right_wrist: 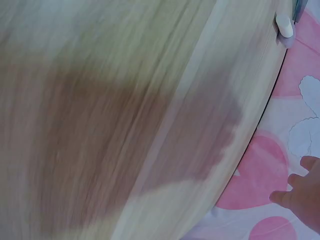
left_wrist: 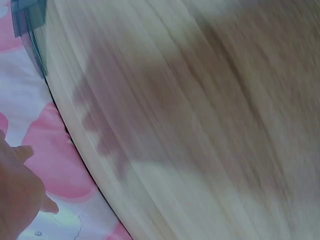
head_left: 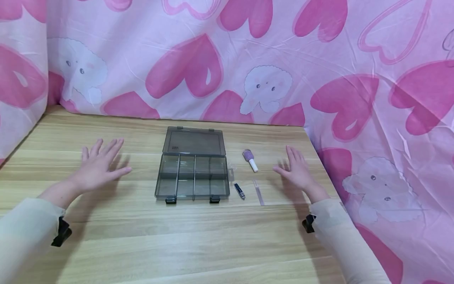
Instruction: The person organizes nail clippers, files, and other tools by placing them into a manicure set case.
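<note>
The left hand is over the table, fingers spread, holding nothing; the box lies mid-table, lid tipped back; just right, the nail clipper, best pinched by its sides; then the bottle, best gripped round its body; the thin strip, likely easiest lifted by an edge; the right hand, fingers extended, grips nothing.

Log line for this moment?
left hand: holds nothing | right hand: holds nothing | box: open | right of box: purple bottle, nail clipper, thin strip
</note>
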`<state>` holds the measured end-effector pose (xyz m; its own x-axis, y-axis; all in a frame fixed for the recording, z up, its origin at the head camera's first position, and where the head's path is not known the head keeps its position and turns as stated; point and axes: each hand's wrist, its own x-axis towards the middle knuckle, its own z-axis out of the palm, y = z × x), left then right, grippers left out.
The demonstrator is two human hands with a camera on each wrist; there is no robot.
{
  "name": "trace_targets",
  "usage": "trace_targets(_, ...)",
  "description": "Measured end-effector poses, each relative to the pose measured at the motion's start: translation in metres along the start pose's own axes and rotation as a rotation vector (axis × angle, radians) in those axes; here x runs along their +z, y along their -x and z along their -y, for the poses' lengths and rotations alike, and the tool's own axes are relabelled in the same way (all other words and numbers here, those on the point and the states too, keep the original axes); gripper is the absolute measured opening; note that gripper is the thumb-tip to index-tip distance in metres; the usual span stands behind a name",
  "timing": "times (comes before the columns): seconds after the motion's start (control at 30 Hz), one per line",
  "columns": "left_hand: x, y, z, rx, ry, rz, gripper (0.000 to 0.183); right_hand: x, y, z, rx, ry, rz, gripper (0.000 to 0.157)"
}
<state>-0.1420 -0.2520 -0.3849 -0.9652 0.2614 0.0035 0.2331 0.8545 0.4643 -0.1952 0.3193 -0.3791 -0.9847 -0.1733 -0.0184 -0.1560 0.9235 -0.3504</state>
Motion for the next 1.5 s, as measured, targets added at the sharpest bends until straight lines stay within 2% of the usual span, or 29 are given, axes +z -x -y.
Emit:
trace_targets(0.27, 0.007, 0.0, -0.011, 0.007, 0.099, -0.003, 0.098, 0.01, -0.011, 0.004, 0.052, -0.21, -0.001, 0.107)
trace_targets(0.4, 0.013, 0.0, -0.021, 0.031, 0.236, 0.004, 0.102, 0.015, -0.015, 0.011, 0.068, -0.268, 0.008, 0.11)
trace_targets(0.57, 0.024, 0.002, -0.035, 0.03, 0.406, 0.04, 0.107, 0.022, -0.022, 0.021, 0.062, -0.297, 0.031, 0.112)
trace_targets(0.97, 0.047, 0.005, -0.052, 0.008, 0.629, 0.14, 0.11, 0.037, -0.043, 0.043, 0.067, -0.331, 0.048, 0.108)
trace_targets(1.23, 0.053, 0.007, -0.058, -0.015, 0.725, 0.18, 0.108, 0.045, -0.054, 0.054, 0.076, -0.358, 0.077, 0.101)
trace_targets(1.5, 0.061, 0.01, -0.065, -0.019, 0.75, 0.225, 0.107, 0.051, -0.061, 0.061, 0.116, -0.355, 0.125, 0.093)
